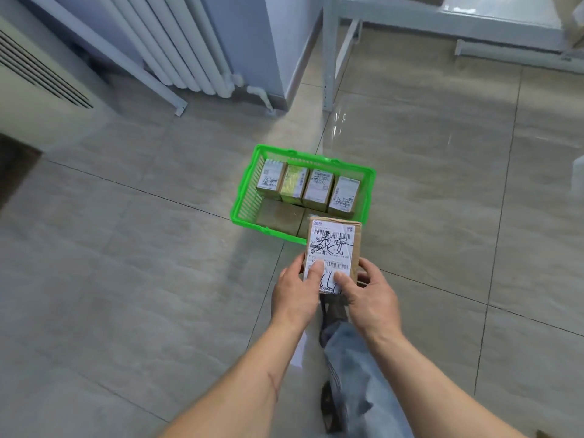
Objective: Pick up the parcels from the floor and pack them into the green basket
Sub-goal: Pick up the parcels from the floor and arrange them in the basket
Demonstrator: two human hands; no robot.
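Note:
A brown cardboard parcel with a white shipping label is held in the air just in front of the green basket. My left hand grips its near left edge, thumb on the label. My right hand grips the near right edge, thumb also on the label. The basket stands on the tiled floor and holds several labelled parcels standing in a row at its far side. Flat brown parcels lie in its near half. The held parcel covers the basket's near right corner.
A white radiator and wall corner stand beyond the basket on the left. A grey metal shelf frame stands at the back right. A cream air-conditioner unit is at the far left. My jeans leg and shoe are under the hands.

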